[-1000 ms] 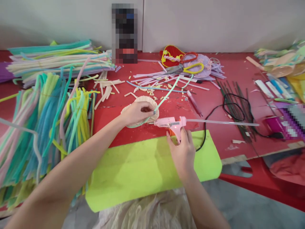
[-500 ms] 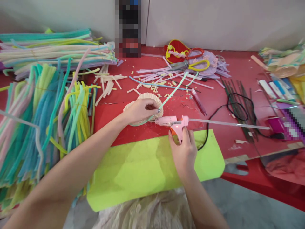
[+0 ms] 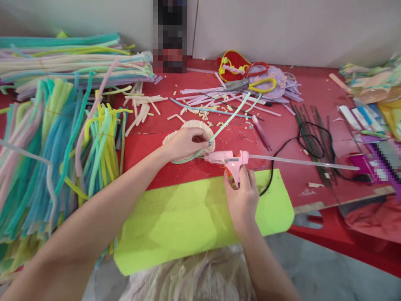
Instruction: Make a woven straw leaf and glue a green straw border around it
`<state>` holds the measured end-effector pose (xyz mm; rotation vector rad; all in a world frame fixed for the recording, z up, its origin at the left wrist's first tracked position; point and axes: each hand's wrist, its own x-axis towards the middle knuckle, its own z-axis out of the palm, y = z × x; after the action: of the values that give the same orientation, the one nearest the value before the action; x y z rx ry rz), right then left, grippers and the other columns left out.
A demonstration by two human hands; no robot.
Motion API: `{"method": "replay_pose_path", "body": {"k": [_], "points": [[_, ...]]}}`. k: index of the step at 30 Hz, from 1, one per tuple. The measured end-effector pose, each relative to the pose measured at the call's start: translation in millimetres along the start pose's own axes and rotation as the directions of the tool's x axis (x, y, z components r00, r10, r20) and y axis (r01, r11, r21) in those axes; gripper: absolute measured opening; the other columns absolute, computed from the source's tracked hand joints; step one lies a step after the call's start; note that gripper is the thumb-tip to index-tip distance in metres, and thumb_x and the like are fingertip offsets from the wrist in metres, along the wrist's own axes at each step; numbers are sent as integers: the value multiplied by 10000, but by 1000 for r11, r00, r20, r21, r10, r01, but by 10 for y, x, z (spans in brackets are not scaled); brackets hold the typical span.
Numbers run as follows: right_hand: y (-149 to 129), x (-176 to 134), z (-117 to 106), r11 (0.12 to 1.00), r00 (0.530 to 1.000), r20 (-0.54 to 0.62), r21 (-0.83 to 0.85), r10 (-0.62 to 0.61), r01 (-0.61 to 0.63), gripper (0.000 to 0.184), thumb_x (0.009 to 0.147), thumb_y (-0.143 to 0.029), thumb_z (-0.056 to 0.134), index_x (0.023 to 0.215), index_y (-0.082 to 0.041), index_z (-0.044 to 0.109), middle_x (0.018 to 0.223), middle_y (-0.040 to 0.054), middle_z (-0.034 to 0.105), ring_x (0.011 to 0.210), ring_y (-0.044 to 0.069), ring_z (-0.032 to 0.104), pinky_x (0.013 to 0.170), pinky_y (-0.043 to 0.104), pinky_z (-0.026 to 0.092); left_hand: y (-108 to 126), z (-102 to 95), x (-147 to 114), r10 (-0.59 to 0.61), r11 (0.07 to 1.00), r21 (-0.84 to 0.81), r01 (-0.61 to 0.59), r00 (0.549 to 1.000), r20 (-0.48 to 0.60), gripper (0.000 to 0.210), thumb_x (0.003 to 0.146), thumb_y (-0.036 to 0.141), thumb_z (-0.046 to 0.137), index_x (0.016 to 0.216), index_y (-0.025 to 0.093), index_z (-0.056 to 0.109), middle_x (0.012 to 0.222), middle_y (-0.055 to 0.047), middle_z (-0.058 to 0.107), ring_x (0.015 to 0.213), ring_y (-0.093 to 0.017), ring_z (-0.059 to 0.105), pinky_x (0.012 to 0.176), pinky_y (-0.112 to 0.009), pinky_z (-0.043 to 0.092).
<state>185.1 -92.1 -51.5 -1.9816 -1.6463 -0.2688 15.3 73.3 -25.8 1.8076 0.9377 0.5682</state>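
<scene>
My left hand pinches a mint-green pipe cleaner between thumb and fingers. The pipe cleaner lies along the near edge of a cream ribbed piece, and its free end slants up to the right. Part of the cream piece is hidden under that hand. My right hand is wrapped around the grip of a pink glue gun, whose nozzle points left, close to the cream piece's edge. A long clear glue stick sticks out of the gun's back.
Bundles of coloured pipe cleaners cover the left side. Scissors lie among lilac pipe cleaner pieces at the back. A black cord loops to the right. A yellow-green sheet hangs over the table's front edge.
The view has shifted slightly. Both hands, the glue gun and the pipe cleaner keep nearly the same places relative to the cream piece.
</scene>
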Motion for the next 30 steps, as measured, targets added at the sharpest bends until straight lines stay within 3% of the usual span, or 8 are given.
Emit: {"method": "replay_pose_path", "body": {"k": [15,30], "points": [[32,-15,-25,990,992,57,88,109,-113,421,887,-342,586,1232,-101,587,1031,155,619,830,232,644,657,340,556,-25,11,14,22,1000,-17,-22,1000,0,100,774,235,604,820,163,656,810,7,669,746,-108,601,751,-260,493],[71,-20,-63,978,985,32,119,169,-172,413,882,-351,580,1219,-113,605,990,134,622,830,224,626,684,340,536,-32,10,17,1,998,-61,0,1000,11,139,756,294,610,793,164,642,786,6,655,741,-120,599,730,-272,480]]}}
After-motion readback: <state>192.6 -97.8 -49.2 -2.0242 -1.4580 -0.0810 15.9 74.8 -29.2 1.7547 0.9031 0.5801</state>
